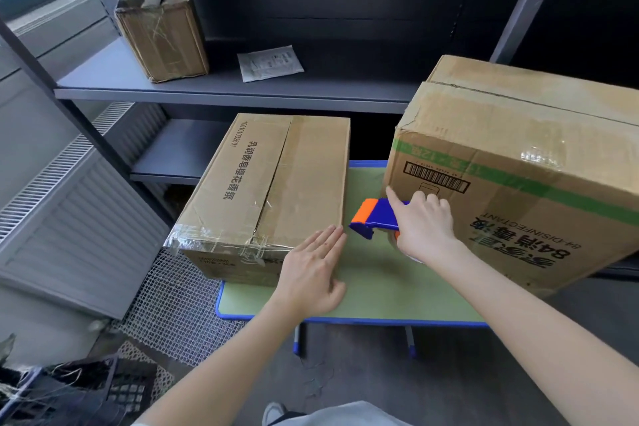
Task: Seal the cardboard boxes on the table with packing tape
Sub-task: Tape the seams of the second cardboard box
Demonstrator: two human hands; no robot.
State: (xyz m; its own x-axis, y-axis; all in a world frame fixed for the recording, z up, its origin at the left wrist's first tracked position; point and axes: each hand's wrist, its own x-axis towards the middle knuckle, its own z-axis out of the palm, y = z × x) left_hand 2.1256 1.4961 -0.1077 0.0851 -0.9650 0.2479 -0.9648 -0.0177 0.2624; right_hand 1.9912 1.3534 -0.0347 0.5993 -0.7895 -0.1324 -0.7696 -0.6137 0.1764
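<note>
Two cardboard boxes stand on a small green table (380, 287) with a blue rim. The long box (262, 190) at the left shows an open centre seam and crumpled tape at its near end. A bigger box (511, 166) with a green stripe fills the right side. Between them lies a blue and orange tape dispenser (377, 218), and my right hand (423, 225) grips it from above with the index finger stretched out. My left hand (313, 273) lies flat with straight fingers against the long box's near right corner.
A dark metal shelf unit (221, 90) stands behind the table with a taped small box (162, 31) and a white paper packet (269, 62) on it. A radiator (69, 218) lines the left wall. White mesh matting (173, 304) and a dark crate (86, 387) lie on the floor.
</note>
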